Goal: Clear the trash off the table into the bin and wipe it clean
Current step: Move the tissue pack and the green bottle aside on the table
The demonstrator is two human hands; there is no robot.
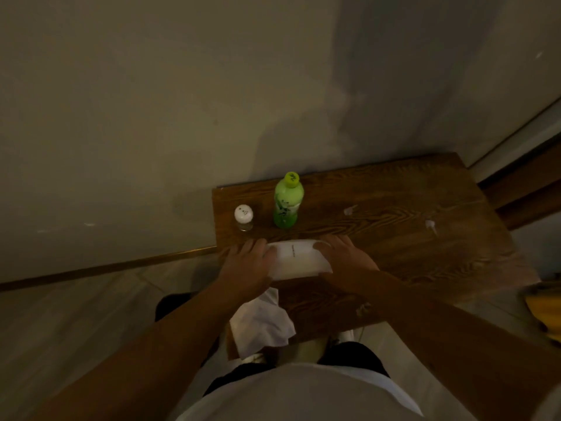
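Observation:
A white foam food container lies on the dark wooden table near its front left part. My left hand grips its left end and my right hand grips its right end. A crumpled white cloth or napkin hangs over the table's near left corner, just below my left wrist. Small white paper scraps lie on the wood: one in the middle, one at the right, one near the front edge. No bin can be made out.
A green bottle with a yellow-green cap stands upright at the back left. A small shaker with a white lid stands left of it. The table sits against a pale wall. Something yellow shows at the right edge.

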